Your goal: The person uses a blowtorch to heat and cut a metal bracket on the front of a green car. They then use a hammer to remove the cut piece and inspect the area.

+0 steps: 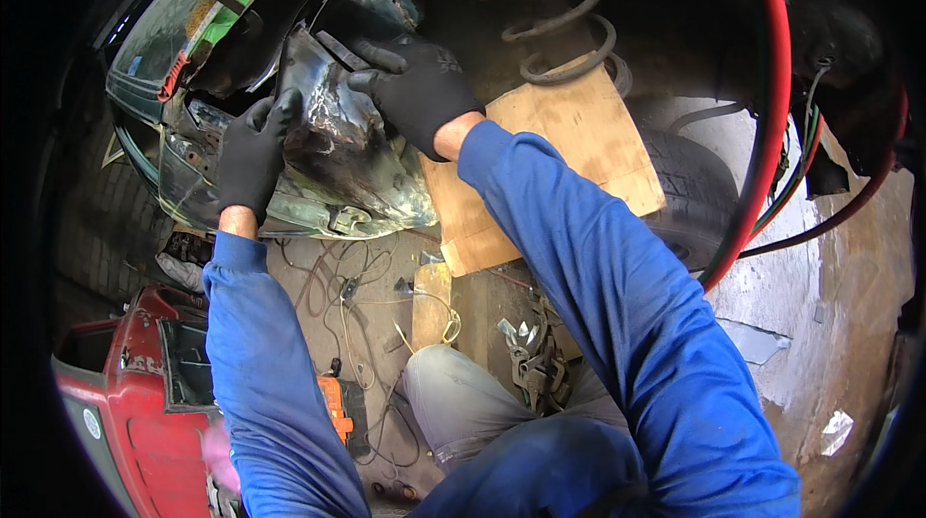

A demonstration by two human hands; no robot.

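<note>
In front of me is a dark green car body section with a bent sheet-metal panel [333,98], its surface scorched and partly bare. My left hand [253,153], in a black glove, is closed on the panel's left edge, thumb and fingers bent against it. My right hand [422,92], also black-gloved, grips the panel's upper right side with its fingers pointing left. Under its fingertips lies a narrow grey metal strip [341,50]. My palms and the panel's far side are hidden. Left of the panel, a red-handled tool [174,76] rests on the bodywork.
Beside my right forearm lies a cardboard sheet [555,147], below a coil spring [569,21] and against a tyre [690,190]. A thick red hose [775,103] hangs at right. Cables [352,296], locking pliers [535,368] and an orange case [336,407] lie below. A red vehicle [154,422] stands lower left.
</note>
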